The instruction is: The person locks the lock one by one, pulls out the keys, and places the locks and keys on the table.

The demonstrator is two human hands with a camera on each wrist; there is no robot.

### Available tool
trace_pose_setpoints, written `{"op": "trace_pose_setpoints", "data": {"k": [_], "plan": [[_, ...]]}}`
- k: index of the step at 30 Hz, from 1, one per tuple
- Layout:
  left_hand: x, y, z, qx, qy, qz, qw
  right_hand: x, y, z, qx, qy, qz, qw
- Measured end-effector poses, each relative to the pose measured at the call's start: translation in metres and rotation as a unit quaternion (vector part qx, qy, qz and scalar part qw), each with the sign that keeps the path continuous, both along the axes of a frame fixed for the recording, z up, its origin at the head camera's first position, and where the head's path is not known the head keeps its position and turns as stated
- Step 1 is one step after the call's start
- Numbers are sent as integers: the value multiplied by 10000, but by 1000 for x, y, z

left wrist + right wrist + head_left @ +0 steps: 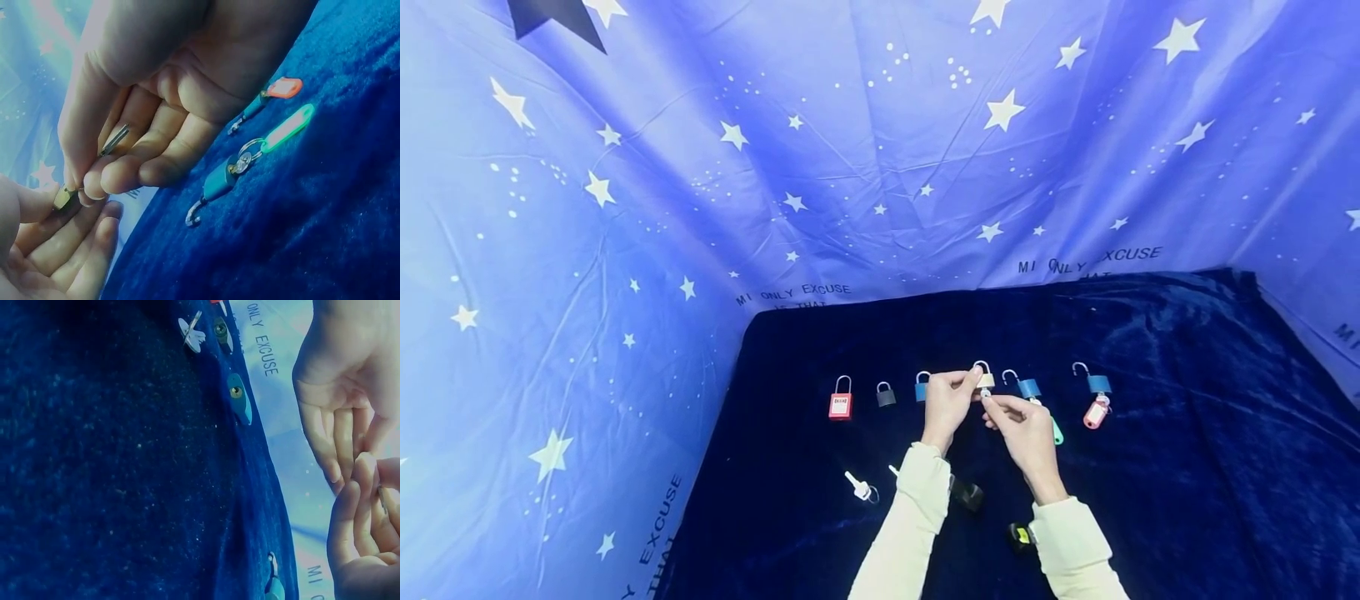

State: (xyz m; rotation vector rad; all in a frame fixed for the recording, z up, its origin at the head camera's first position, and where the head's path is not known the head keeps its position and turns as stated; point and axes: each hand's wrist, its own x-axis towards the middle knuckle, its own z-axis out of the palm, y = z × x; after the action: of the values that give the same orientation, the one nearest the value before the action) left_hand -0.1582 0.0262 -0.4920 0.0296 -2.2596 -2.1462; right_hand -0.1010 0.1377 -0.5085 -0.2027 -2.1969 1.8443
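Note:
My left hand [950, 402] pinches a small brass padlock [986, 381], its shackle pointing up. The fingertips of my right hand [1021, 427] meet the underside of the padlock and pinch a small metal key [114, 140], part of which sticks out between the fingers in the left wrist view. Most of the key is hidden by the fingers. Close behind the right hand lies a blue padlock [1028, 388] with its shackle open, a key in it and a green tag [289, 128]. Another blue padlock [922, 392] is partly covered by the left hand.
To the left lie a red padlock [841, 406] and a dark padlock [886, 396]. Further right is an open blue padlock [1100, 384] with a red tag [1096, 414]. Loose keys [861, 488] lie nearer me on the dark blue cloth [1187, 467]. A starry curtain [880, 150] hangs behind.

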Motion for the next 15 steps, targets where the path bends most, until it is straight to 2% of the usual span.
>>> {"op": "trace_pose_setpoints", "data": {"k": [6,10,15], "plan": [[-15,-9,4,442,278,406,9978,9,-1,-6,118,-137,107,9998],[-21,-13,7,435,184,340,9983,13,2,-8,297,-330,221,9988],[-22,-14,6,381,180,230,9988,18,4,-7,788,-488,574,9940]]}}
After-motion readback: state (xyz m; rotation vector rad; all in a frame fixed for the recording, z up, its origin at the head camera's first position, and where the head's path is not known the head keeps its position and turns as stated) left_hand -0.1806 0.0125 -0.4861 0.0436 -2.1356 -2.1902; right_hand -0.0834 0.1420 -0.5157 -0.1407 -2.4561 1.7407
